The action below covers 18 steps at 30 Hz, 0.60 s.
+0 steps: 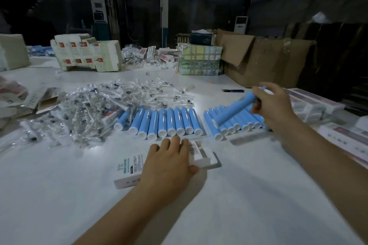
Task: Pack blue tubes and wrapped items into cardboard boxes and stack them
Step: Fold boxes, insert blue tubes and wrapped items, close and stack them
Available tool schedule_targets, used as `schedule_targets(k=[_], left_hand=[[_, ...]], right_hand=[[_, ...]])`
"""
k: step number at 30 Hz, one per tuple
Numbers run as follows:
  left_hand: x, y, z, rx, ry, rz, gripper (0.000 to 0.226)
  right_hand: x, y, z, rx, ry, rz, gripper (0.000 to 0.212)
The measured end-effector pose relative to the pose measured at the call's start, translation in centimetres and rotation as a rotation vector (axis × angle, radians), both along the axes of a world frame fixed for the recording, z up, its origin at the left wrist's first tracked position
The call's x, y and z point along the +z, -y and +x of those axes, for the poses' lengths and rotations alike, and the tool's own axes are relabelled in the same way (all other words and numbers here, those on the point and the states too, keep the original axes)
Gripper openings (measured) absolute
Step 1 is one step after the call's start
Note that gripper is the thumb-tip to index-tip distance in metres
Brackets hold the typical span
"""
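Observation:
My left hand lies on a small white printed carton flat on the table, fingers over its top and thumb at its near side; the carton's right end is open. My right hand grips a blue tube by its far end and holds it tilted above the right row of blue tubes. A second row of blue tubes lies ahead of my left hand. A heap of clear-wrapped items spreads at the left.
Flat printed cartons are stacked at the right table edge. Bundles of folded cartons and a strapped pack stand at the back, with a big brown cardboard box beyond. A dark pen lies near it.

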<state>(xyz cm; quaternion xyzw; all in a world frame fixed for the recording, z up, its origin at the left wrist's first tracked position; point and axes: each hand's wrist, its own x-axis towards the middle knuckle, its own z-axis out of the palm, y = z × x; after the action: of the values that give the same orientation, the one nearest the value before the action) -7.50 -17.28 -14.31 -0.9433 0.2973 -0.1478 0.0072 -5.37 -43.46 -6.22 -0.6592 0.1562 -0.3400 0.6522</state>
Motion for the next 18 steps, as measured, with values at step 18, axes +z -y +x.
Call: schedule_targets(k=[18], left_hand=[[0.7, -0.1, -1.2, 0.021, 0.018, -0.083, 0.067]], right_hand=[[-7.7, -8.4, -6.9, 0.306, -0.207, -0.134, 0.029]])
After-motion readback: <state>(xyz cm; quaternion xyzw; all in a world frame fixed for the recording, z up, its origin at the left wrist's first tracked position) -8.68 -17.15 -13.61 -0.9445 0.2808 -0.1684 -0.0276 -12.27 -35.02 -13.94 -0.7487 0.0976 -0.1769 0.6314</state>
